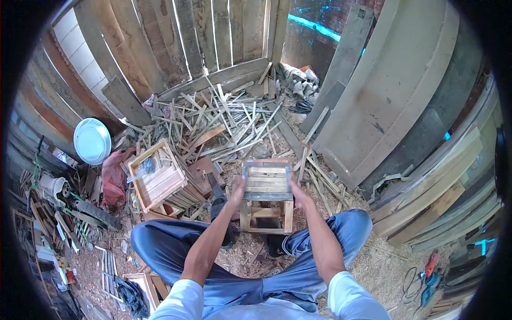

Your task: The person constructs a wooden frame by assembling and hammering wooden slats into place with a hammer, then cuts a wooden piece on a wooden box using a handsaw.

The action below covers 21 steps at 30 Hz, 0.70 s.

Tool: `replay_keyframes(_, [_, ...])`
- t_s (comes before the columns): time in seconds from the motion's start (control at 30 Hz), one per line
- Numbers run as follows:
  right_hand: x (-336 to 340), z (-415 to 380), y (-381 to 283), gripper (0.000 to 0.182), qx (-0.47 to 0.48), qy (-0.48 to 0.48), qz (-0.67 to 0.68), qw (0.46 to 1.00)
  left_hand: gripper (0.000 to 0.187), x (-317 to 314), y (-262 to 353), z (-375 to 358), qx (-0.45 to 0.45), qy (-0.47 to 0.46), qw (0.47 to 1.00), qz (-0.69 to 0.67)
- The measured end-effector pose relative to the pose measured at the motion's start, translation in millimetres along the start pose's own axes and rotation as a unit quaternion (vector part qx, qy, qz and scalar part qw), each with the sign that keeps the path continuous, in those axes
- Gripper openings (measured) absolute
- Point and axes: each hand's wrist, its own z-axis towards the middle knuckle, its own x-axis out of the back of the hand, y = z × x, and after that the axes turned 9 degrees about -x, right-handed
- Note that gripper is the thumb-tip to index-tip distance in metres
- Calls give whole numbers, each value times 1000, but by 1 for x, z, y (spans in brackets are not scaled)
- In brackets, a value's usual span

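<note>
A small wooden stool stands between my knees, with a slatted top inside a dark grey frame and pale legs joined by rails. My left hand grips the left side of its top. On the opposite side, my right hand holds the top's right edge. The fingers of both hands are partly hidden by the frame. To the left, apart from my left hand, is an open wooden box with a small clear plastic item inside.
Thin wood offcuts lie heaped ahead. Large boards lean at the right, above a corded power tool. At the left are a white basin, a red bag and scrap. Sawdust covers the ground.
</note>
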Motion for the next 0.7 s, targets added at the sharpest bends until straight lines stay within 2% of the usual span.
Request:
replay_keyframes(0.03, [6,7,13,85,2,1,-1,1000,83,16,-35,19,-59,-4,996,68])
replay_keyframes(0.07, [22,29,25,80,19,18,-65,998,79,19,-44,37,-124,-10,983,135])
replay_keyframes(0.1, [32,42,29,76,35,36,-126,991,79,9,-19,28,-131,-14,982,136])
replay_keyframes(0.13, [9,14,11,71,9,135,-115,984,77,-4,16,-3,-95,-37,987,124])
replay_keyframes(0.17, [5,2,3,71,9,134,-115,984,76,-13,38,-21,-59,-58,990,112])
replay_keyframes(0.23, [5,-9,-17,69,84,72,-137,984,74,-17,57,-19,-92,-27,986,136])
replay_keyframes(0.27, [7,-14,-27,70,43,64,-108,991,72,-18,74,-21,-84,-50,990,104])
replay_keyframes(0.37, [15,-19,-51,75,51,90,-130,986,67,-24,106,-11,-87,-74,991,72])
replay_keyframes(0.43, [0,-39,-69,69,54,94,-124,986,62,-22,116,-1,-109,-70,989,77])
replay_keyframes(0.5, [-5,-39,-72,68,146,63,-96,983,57,-22,122,3,-128,-43,989,54])
replay_keyframes(0.57, [-9,-43,-76,64,151,40,-60,986,42,-21,135,3,-61,-23,998,8])
replay_keyframes(0.63, [-11,-47,-80,61,147,26,19,989,41,-21,147,7,-53,-51,997,-17])
replay_keyframes(0.7, [-11,-37,-77,57,169,23,42,984,41,-21,159,10,56,-44,997,-41])
